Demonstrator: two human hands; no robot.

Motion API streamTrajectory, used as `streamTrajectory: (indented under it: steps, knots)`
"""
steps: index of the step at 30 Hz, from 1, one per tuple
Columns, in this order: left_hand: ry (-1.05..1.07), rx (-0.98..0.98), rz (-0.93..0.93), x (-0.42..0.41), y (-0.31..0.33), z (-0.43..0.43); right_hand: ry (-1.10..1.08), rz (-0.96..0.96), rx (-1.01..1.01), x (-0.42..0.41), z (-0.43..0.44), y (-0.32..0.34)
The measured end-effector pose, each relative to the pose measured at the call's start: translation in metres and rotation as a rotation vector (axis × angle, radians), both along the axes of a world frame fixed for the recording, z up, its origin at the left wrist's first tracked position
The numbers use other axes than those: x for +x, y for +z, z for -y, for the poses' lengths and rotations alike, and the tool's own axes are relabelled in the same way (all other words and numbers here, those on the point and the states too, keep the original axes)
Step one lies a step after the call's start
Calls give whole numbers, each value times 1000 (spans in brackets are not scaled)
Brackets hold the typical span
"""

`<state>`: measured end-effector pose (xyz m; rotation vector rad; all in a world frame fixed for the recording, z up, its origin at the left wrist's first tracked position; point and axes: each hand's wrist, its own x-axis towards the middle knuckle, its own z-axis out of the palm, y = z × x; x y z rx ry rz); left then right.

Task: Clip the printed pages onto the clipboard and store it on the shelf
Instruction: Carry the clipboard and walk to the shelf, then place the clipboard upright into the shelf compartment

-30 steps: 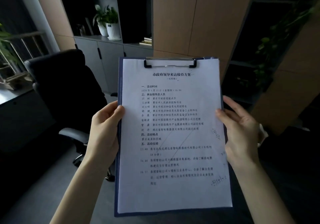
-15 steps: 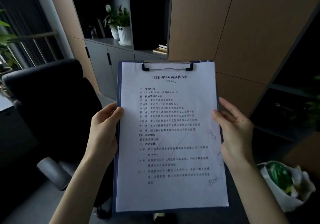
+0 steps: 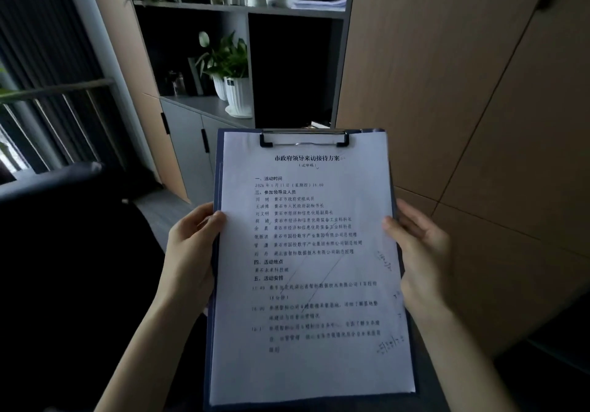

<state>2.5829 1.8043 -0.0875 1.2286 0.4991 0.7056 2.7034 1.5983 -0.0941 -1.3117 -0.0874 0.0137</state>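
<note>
The white printed pages [image 3: 313,268], covered in black text with a few pen marks near the right margin, lie flat on a dark blue clipboard [image 3: 215,284] whose edge shows as a thin border down the left side and along the bottom. A black and silver metal clip [image 3: 304,139] at the top edge pins the sheets down. The board is held up in the air in front of the person, tilted slightly with its top away.

The left hand [image 3: 191,249] grips the left edge, thumb lying over the paper and fingers curled behind the board. The right hand [image 3: 421,252] grips the right edge, thumb tip on the page margin, its other fingers stretched out rather loosely along the side.

Beyond the top of the board stands a dark grey shelf unit [image 3: 239,9] with an open, dark compartment just above the clip. To its left, a green plant in a white ribbed pot [image 3: 238,95] sits on the lower ledge. Light wooden cabinet panels [image 3: 447,92] fill the right. A black office chair [image 3: 64,220] is at the lower left.
</note>
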Motion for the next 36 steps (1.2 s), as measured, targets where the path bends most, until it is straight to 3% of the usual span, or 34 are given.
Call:
streamTrajectory:
  steps: [13,22,29,36]
  knots:
    - [271,-10,35,226,-8,-134,284,56,-22,280,-176,-11]
    - [409,-21,17,344,-6,-235,382,73,-3,415,-306,-12]
    - [410,-32,15,430,-26,-344,375,73,26,500,-418,-33]
    - [359,69,62,526,-42,-437,180,184,20,588,-514,-54]
